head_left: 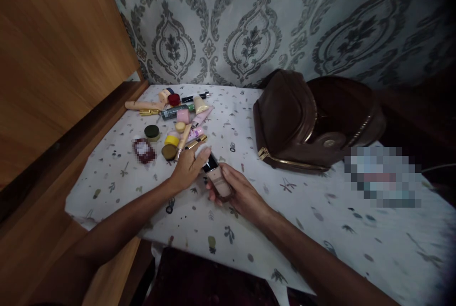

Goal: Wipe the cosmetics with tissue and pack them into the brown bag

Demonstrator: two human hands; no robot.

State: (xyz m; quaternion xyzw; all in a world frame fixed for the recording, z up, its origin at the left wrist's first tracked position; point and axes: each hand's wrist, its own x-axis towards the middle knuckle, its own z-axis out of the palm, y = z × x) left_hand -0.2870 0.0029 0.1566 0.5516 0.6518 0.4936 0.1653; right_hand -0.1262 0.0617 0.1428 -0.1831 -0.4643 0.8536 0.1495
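Note:
A bottle (218, 181) with a black cap and a beige-pink body lies tilted in my right hand (244, 192), whose fingers wrap round its lower part. My left hand (188, 166) is closed at the cap end, with something white between its thumb and fingers, perhaps a tissue or cloth. Just beyond my left hand lie several cosmetics: a yellow-banded jar (172, 139), a brown-lidded jar (168, 152), a pink jar (183, 116), a dark tube (174, 111) and a dark green lid jar (152, 132).
A brown leather bag (285, 116) stands open at the back right of the patterned white tabletop (245, 239). A blurred item (383, 177) lies right of it. A wooden cabinet (53, 35) borders the left, with patterned wallpaper behind.

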